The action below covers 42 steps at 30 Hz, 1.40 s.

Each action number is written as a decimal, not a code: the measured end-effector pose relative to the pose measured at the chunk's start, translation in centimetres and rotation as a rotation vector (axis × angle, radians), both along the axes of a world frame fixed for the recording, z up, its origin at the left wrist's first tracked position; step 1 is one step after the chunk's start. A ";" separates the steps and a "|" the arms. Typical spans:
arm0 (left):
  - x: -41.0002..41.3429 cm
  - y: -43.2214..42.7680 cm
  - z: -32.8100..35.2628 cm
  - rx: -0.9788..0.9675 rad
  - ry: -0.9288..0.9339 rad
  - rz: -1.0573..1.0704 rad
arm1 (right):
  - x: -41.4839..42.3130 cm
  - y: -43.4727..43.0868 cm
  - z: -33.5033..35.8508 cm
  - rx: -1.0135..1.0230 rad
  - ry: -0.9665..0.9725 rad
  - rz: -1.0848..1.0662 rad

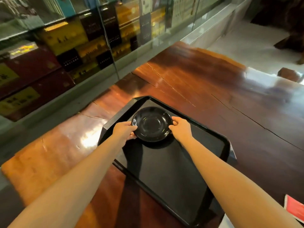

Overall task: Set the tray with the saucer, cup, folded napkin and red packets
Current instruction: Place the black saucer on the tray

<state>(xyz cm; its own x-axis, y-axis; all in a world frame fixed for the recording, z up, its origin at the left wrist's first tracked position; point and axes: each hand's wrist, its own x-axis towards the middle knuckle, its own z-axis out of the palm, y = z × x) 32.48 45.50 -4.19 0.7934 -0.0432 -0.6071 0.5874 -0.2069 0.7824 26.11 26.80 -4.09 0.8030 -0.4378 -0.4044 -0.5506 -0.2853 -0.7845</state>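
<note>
Both hands are on the black saucer, one at each side of its rim. The left hand pinches the left edge with fingers curled under and thumb on top; the right hand grips the right edge the same way. Holding it from 2 opposite sides keeps the shallow dish level, which I take to be the point, since it looks as if it is being set down or squared up in the far left corner of the tray. A dark shadow sits just beneath its near edge, so I cannot tell whether it rests fully on the tray or hovers just above it.

The saucer is round and glossy, with a raised ring in its well to seat a cup, and it catches small highlights. The tray is a matte black rectangle with clipped corners and a raised lip, lying at an angle on the tabletop, whose reddish-brown wood is polished to a shine and crossed by long cracks. Placing the saucer at the far end leaves the broad near part free, likely for the napkin and packets.

Something red and flat shows at the near right edge, possibly the red packets. No cup or napkin is in sight. A glass cabinet of boxed goods runs along the left.
</note>
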 end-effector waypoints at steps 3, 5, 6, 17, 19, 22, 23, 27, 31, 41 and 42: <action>0.2 0.2 -0.5 -0.010 -0.001 0.003 | 0.3 0.4 -1.0 -0.016 -0.002 -0.009; 0.6 0.1 -0.6 0.018 -0.032 -0.006 | 0.6 0.5 -1.2 -0.027 -0.007 -0.031; 0.7 0.0 -0.6 0.039 -0.048 -0.012 | 0.8 0.5 -1.3 -0.036 -0.013 -0.032; 1.6 -0.4 -1.1 0.112 -0.100 -0.074 | 1.3 0.8 -1.5 -0.216 -0.047 0.005; 1.8 -0.4 -1.2 0.113 -0.095 -0.067 | 1.4 0.8 -1.6 -0.215 -0.045 0.014; 1.8 -0.4 -1.3 0.098 -0.095 -0.076 | 1.6 0.4 -2.1 -0.218 -0.055 0.022; 1.7 -0.4 -1.3 0.091 -0.093 -0.083 | 1.6 0.3 -2.2 -0.218 -0.054 0.026; 1.8 -0.5 -1.2 0.080 -0.067 -0.134 | 1.1 -0.2 -1.6 -0.199 -0.018 0.062; 1.7 -0.5 0.2 0.276 -0.103 -0.209 | -0.5 -0.6 1.3 -0.170 0.049 0.117; -1.8 -8.1 11.6 0.735 -0.496 -1.176 | -7.7 -7.9 10.6 -0.320 0.408 0.456; -2.8 -9.6 12.7 0.714 -0.498 -1.264 | -9.0 -8.9 11.8 -0.338 0.426 0.461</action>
